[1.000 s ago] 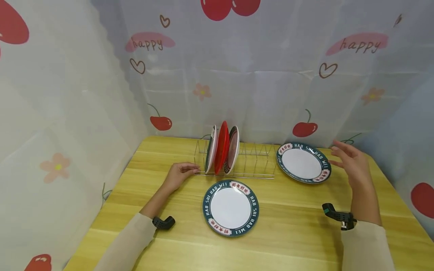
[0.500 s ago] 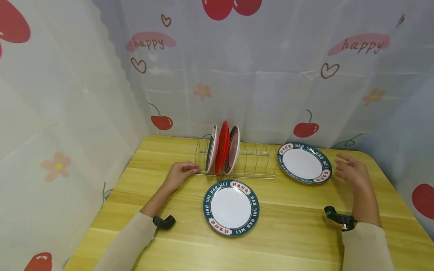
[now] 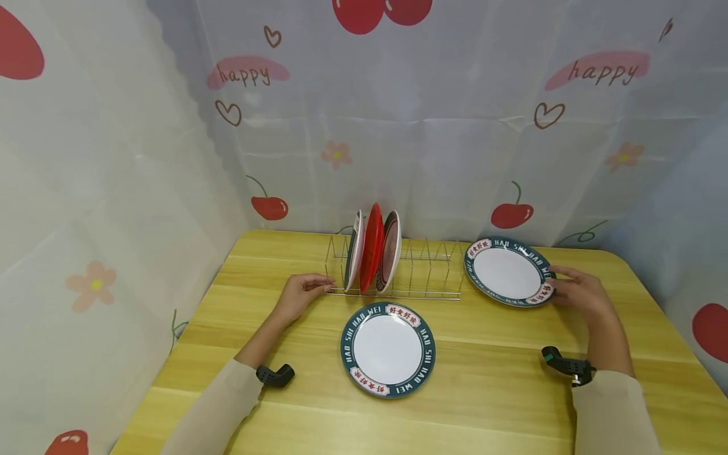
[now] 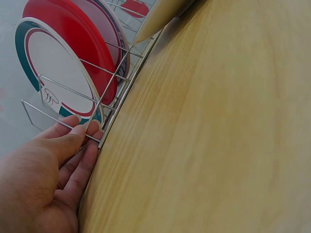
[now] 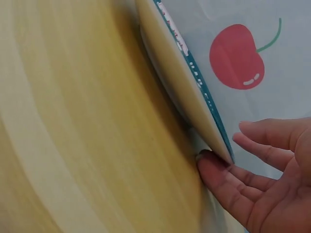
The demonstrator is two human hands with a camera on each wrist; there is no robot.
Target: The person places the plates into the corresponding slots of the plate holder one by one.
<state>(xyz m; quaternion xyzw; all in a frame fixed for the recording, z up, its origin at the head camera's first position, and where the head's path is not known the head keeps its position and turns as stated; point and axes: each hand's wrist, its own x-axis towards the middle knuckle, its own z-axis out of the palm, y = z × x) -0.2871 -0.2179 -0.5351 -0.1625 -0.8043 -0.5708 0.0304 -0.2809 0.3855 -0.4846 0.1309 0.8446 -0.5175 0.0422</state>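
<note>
My left hand [image 3: 298, 300] pinches the near left end of the wire dish rack [image 3: 421, 294]; its fingers [image 4: 90, 133] also show at the wire in the left wrist view. Upright in the rack's left part stand a green-rimmed white plate [image 4: 60, 63], a red plate [image 3: 372, 249] and a dark-rimmed plate [image 3: 390, 253]. My right hand [image 3: 586, 294] is at the right rim of a green-rimmed plate [image 3: 506, 272]. In the right wrist view, one digit touches under that rim while other fingers [image 5: 265, 131] stay spread above it, apart from its top.
Another green-rimmed plate [image 3: 388, 349] lies flat on the wooden table [image 3: 483, 404], in front of the rack. A printed white sheet [image 3: 432, 158] hangs behind the table. The rack's slots right of the standing plates hold no plate.
My right hand has come down and left from beside the right plate to its rim. My left hand keeps its hold on the rack, and the plates look unmoved.
</note>
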